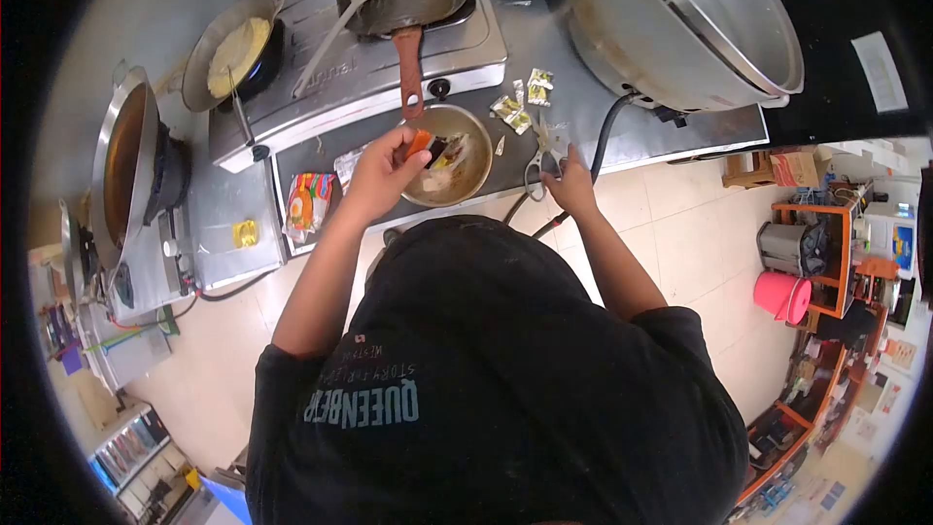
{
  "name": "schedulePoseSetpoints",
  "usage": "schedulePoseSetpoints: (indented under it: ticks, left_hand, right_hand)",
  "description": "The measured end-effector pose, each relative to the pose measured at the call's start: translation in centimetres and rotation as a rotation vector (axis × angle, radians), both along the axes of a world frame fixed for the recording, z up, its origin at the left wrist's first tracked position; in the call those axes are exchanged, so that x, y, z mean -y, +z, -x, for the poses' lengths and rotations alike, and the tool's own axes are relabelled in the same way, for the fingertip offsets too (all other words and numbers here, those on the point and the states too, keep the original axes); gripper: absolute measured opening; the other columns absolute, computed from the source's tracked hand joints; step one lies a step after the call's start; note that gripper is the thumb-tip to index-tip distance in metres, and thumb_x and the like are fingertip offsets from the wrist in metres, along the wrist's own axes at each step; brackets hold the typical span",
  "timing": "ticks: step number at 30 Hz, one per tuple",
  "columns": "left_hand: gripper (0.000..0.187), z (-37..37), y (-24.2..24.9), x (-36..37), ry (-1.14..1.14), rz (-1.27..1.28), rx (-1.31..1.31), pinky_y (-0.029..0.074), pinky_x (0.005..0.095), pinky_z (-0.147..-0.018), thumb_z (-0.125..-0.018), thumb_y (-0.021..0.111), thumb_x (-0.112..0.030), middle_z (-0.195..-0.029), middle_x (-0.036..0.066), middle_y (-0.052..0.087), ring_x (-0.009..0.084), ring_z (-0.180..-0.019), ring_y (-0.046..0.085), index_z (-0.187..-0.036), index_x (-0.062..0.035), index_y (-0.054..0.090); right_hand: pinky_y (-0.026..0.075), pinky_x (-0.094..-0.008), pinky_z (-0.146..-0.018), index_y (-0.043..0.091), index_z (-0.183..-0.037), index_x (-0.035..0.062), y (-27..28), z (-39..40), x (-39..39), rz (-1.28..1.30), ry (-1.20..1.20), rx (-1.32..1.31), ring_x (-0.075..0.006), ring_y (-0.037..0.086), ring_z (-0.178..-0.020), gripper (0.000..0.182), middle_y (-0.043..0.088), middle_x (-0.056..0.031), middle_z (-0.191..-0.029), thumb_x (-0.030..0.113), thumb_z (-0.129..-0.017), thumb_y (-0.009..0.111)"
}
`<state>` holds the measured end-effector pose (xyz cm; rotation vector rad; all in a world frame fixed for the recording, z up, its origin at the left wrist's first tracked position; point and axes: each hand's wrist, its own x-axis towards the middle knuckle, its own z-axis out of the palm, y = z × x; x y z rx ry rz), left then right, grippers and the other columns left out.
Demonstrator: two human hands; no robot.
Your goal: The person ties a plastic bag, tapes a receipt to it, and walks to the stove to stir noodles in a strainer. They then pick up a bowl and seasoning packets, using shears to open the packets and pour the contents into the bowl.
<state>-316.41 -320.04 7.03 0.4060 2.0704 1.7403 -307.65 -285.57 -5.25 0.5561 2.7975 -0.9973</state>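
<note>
— While our left hand (384, 170) pinches an orange sachet (419, 142) over the metal bowl (473, 131), spillage onto the counter (573, 122) seems likely.
— Agreed. Our right hand (569, 180) grips scissors (544, 151); blades near the hose (607, 126) could snag.
</note>
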Motion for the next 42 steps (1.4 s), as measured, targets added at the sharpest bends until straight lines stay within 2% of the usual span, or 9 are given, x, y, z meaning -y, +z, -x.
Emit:
schedulePoseSetpoints:
  ticks: [5, 9, 11, 15, 23, 28, 31, 37, 42]
  left_hand:
    - [0.019, -3.0, -4.0, 0.1, 0.124, -0.163, 0.408, 0.057, 0.0277, -0.081, -0.099, 0.059, -0.012, -0.099, 0.004, 0.062, 0.0109, -0.090, 0.063, -0.114, -0.0014, 0.057]
    - [0.028, -4.3, -6.5, -1.0, 0.199, -0.393, 0.738, 0.055, 0.0316, -0.091, -0.102, 0.054, -0.017, -0.116, 0.006, 0.060, 0.0157, -0.103, 0.062, -0.126, -0.0038, 0.053]
    - [0.028, -4.4, -6.8, -1.5, 0.234, -0.449, 0.836, 0.055, 0.0326, -0.094, -0.102, 0.054, -0.017, -0.117, 0.006, 0.060, 0.0159, -0.103, 0.062, -0.126, -0.0045, 0.054]
    - [0.028, -4.9, -9.1, -1.9, 0.306, -0.393, 0.839, 0.057, 0.0284, -0.087, -0.100, 0.059, -0.021, -0.113, 0.007, 0.062, 0.0146, -0.099, 0.064, -0.119, -0.0010, 0.056]
    - [0.034, -5.1, -8.1, -2.3, 0.310, -0.222, 0.813, 0.057, 0.0310, -0.090, -0.096, 0.064, -0.018, -0.111, 0.014, 0.065, 0.0213, -0.101, 0.067, -0.120, 0.0060, 0.056]
    - [0.026, -5.0, -7.7, -3.8, 0.427, -0.360, 0.802, 0.060, 0.0299, -0.084, -0.095, 0.064, -0.011, -0.103, 0.016, 0.067, 0.0210, -0.093, 0.069, -0.110, 0.0095, 0.060]
    - [0.024, -4.9, -7.5, -4.3, 0.435, -0.345, 0.837, 0.060, 0.0308, -0.084, -0.096, 0.063, -0.010, -0.103, 0.016, 0.067, 0.0210, -0.092, 0.069, -0.109, 0.0095, 0.061]
    - [0.020, -5.4, -9.6, -4.2, 0.417, -0.382, 0.799, 0.060, 0.0300, -0.084, -0.094, 0.064, -0.007, -0.105, 0.015, 0.068, 0.0206, -0.093, 0.070, -0.107, 0.0085, 0.062]
    - [0.021, -5.1, -8.5, -4.2, 0.388, -0.372, 0.828, 0.060, 0.0306, -0.084, -0.094, 0.062, -0.005, -0.106, 0.017, 0.068, 0.0220, -0.095, 0.070, -0.110, 0.0091, 0.061]
  right_hand:
    - [0.054, -0.0435, -0.081, 0.051, -0.131, -0.0068, 3.5, -1.4, 2.5, -0.155, 0.216, -0.308, -0.0413, 0.067, -0.093, 0.061, 0.068, -0.0254, -0.104, 0.017, -0.081, 0.076]
    - [0.053, -0.0307, -0.080, 0.052, -0.131, -0.0027, 5.8, -0.2, 7.2, 0.929, 0.137, 0.232, -0.0200, 0.066, -0.099, 0.064, 0.067, -0.0148, -0.112, 0.035, -0.086, 0.077]
    - [0.050, -0.0308, -0.089, 0.051, -0.132, -0.0015, 5.3, 0.1, 9.5, 1.128, 0.084, 0.431, -0.0189, 0.063, -0.106, 0.062, 0.063, -0.0103, -0.118, 0.033, -0.087, 0.075]
    - [0.051, -0.0241, -0.073, 0.056, -0.120, -0.0027, 3.2, 0.5, 12.1, 1.300, -0.157, 0.383, -0.0121, 0.065, -0.087, 0.045, 0.068, -0.0084, -0.099, 0.017, -0.086, 0.077]
    - [0.052, -0.0302, -0.063, 0.066, -0.102, -0.0045, 3.8, 1.6, 13.4, 0.563, 0.066, 0.027, -0.0161, 0.066, -0.067, 0.023, 0.071, -0.0132, -0.083, 0.007, -0.083, 0.071]
    - [0.052, -0.0483, -0.067, 0.064, -0.092, 0.0006, 4.9, 2.2, 14.1, 0.134, 0.456, -0.308, -0.0413, 0.063, -0.077, 0.013, 0.061, -0.0203, -0.085, 0.003, -0.079, 0.064]
    - [0.054, -0.0428, -0.069, 0.068, -0.099, 0.0017, 4.1, 2.1, 13.7, -0.020, 0.564, -0.241, -0.0364, 0.065, -0.077, 0.020, 0.062, -0.0176, -0.090, 0.000, -0.079, 0.065]
    - [0.054, -0.0423, -0.065, 0.066, -0.093, 0.0030, 4.3, 2.0, 13.1, 0.111, 0.603, -0.395, -0.0330, 0.064, -0.084, 0.011, 0.062, -0.0150, -0.093, 0.005, -0.083, 0.064]
    - [0.050, -0.0293, -0.064, 0.070, -0.101, -0.0007, 4.9, 2.4, 12.8, 0.589, 0.120, -0.016, -0.0149, 0.062, -0.074, 0.022, 0.066, -0.0063, -0.086, 0.019, -0.091, 0.068]
